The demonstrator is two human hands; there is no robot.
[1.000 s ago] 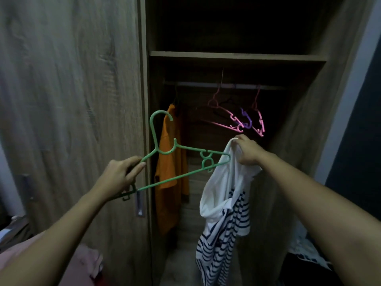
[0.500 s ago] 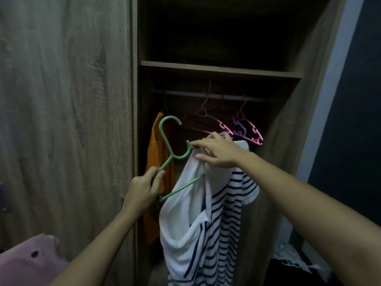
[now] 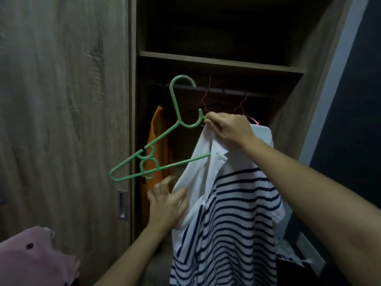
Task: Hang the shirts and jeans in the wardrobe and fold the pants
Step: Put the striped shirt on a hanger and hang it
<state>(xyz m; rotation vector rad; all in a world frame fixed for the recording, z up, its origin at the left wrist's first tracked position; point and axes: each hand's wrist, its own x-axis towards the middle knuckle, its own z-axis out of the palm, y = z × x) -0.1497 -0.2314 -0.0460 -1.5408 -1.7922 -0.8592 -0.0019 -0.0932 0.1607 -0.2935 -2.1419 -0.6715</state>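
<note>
Right hand pinches striped shirt against thin hooked green plastic hanger

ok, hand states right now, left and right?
Left hand: open, fingers spread against the striped shirt.
Right hand: closed, pinching the green hanger and the shirt's collar together.

Pinched the green hanger and the collar of the striped shirt together in the right hand, up in front of the open wardrobe, hanger tilted with its left half sticking out bare. Had the left hand spread flat against the shirt's white shoulder lower down. Also spotted an orange garment and pink hangers on the rail behind.
</note>
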